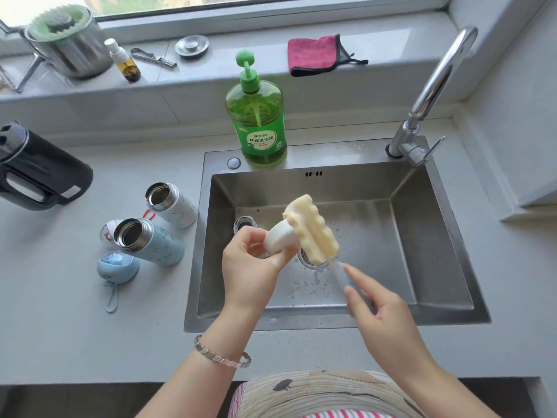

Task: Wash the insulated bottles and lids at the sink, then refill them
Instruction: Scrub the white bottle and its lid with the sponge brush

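Over the sink (pixel 422 236), the left hand (pixel 250 260) is holding a white lid (pixel 278 238), with its grip clamped around it by curled fingers. The right hand (pixel 379 312) is pinching the clear handle of a yellow sponge brush (pixel 310 230), so this grip is closed on the handle, and the sponge is lying against the lid. The white bottle (pixel 174 206) and the blue bottle (pixel 153 241) are standing open on the table (pixel 60 312), just left of the sink, with a blue lid (pixel 117 267) beside them.

Grey kitchen in daylight
A pale countertop (pixel 90 327) ran beneath the far window (pixel 211 1); soft daylight fell on its sill (pixel 241 40), a plain wall (pixel 512 116) at right.
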The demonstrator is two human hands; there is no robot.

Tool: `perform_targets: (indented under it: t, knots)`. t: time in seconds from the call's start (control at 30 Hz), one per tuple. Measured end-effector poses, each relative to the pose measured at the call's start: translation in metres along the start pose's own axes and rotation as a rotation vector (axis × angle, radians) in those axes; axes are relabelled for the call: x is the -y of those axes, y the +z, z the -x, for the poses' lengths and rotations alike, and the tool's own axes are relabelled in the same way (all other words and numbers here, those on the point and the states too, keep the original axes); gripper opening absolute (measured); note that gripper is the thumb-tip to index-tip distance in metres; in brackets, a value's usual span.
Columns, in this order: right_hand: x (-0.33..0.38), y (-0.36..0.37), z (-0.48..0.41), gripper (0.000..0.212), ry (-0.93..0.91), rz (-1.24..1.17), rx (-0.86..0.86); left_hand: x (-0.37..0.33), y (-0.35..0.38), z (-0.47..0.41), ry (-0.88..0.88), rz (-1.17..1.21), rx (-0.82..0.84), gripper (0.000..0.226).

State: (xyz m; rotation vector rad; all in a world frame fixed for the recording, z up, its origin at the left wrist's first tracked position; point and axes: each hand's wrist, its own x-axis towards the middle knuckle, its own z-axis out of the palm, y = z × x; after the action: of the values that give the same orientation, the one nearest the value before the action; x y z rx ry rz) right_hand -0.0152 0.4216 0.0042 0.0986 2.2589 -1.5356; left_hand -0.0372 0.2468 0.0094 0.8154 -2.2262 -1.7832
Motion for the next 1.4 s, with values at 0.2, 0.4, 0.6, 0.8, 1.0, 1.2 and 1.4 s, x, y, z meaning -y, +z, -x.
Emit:
perform_targets:
  t: [0.2,0.4,0.6,0.8,1.0,1.2,1.4]
  knots:
    - [-0.001,-0.002,-0.001,0.034,-0.024,0.053,0.008,-0.004,0.003,0.001,-0.015,0.042,0.119,0.035]
    - [-0.002,-0.002,-0.006,0.036,-0.006,0.088,-0.007,0.003,0.004,-0.001,-0.065,0.077,0.061,0.027]
    - [-0.001,0.004,-0.004,0.035,-0.009,0.082,0.008,0.008,0.004,-0.004,-0.133,0.124,0.033,0.037]
    - [0.002,0.007,-0.002,0.036,-0.033,0.106,0.044,0.010,0.005,-0.004,-0.152,0.189,0.045,0.040]
    - [0.004,0.009,-0.001,0.035,-0.038,0.087,0.045,0.010,0.002,-0.006,-0.156,0.228,0.049,0.036]
    - [0.004,0.007,-0.002,0.035,-0.010,0.080,0.041,0.006,0.002,-0.004,-0.278,0.395,0.068,0.021]
    - [-0.004,0.008,-0.005,0.035,0.028,0.071,0.029,0.003,0.000,-0.004,-0.359,0.498,0.026,0.017]
